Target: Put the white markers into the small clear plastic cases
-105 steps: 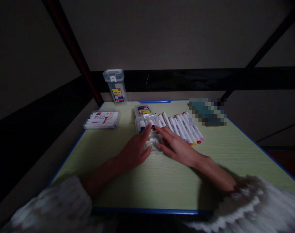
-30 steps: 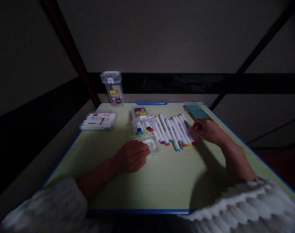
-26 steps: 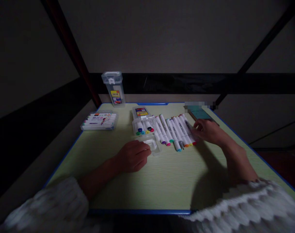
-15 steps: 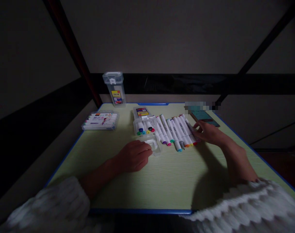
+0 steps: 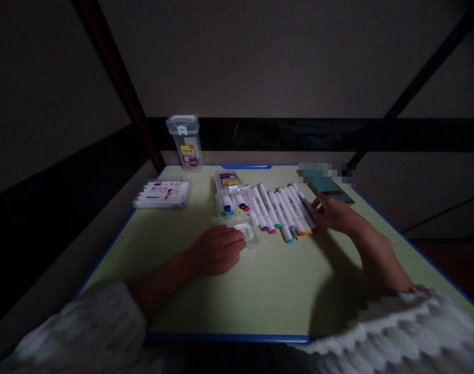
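Note:
My left hand (image 5: 220, 251) is closed, its curled fingertips at the near left edge of a clear plastic lid (image 5: 253, 238). This lid lies on the table in front of a clear marker box (image 5: 217, 183), which rests on its side with its mouth towards me. Several markers (image 5: 240, 200) with coloured ends sit inside the box. To its right, white markers (image 5: 286, 208) lie side by side in a loose row. My right hand (image 5: 338, 214) reaches the right end of this row, thumb and fingers on the outermost marker (image 5: 306, 200), partly hidden by them.
A clear upright box (image 5: 190, 140) with a closed lid stands at the back left. Below it, a flat clear case (image 5: 162, 195) of white markers lies near the left edge. A phone (image 5: 328, 187) with a lit screen lies at the back right. The pale table (image 5: 237, 306) has a blue rim.
Both hands hold nearly the same places. My right fingers have shifted very slightly at the outermost marker; the whole view has moved a touch.

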Available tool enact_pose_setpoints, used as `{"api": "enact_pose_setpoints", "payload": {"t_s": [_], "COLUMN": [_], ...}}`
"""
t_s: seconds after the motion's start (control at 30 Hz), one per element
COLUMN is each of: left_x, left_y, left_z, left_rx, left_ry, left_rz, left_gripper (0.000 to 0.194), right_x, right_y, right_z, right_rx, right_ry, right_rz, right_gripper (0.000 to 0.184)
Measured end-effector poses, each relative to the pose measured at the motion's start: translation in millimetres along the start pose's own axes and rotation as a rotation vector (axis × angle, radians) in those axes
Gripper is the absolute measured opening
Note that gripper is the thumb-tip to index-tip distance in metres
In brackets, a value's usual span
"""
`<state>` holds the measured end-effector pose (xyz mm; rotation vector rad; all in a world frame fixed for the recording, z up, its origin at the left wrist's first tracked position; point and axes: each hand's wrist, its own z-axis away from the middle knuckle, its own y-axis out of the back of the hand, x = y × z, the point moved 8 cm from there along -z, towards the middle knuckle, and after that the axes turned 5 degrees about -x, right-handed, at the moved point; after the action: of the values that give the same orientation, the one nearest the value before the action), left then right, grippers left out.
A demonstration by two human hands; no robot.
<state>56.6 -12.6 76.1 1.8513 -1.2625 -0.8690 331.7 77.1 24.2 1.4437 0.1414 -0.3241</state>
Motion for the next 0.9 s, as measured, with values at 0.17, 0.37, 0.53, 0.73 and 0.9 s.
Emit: {"api": "enact_pose_setpoints", "payload": {"t_s": [0.17,0.37,0.53,0.73,0.9], "left_x": [-1,0,1,1,1], "left_y": [-5.3,-5.1,-2.4,-2.6,-4.8], "left_z": [1,1,0,-3,-2], "left_rx": [-0.050,-0.046,-0.019,-0.038,-0.057], "left_ry": [0.012,0.003,-0.020,-0.006,-0.008], "left_rz": [-0.010,-0.014,-0.006,-0.017,-0.030], "left_gripper": [0.020,0.017,0.017,0.018,0.016], "right_x": [-2,-8,-9,-13,-14], "right_y": [-1,3,10,18,24], "right_z": [2,6,8,12,15], "right_rx": [0.008,0.041,0.097,0.168,0.245], "right_ry": [0.002,0.006,-0.013,0.001,-0.007], "right_rz": [0.016,0.035,0.039,0.074,0.062], "right_gripper": [0.018,0.024,0.025,0.024,0.022]}}
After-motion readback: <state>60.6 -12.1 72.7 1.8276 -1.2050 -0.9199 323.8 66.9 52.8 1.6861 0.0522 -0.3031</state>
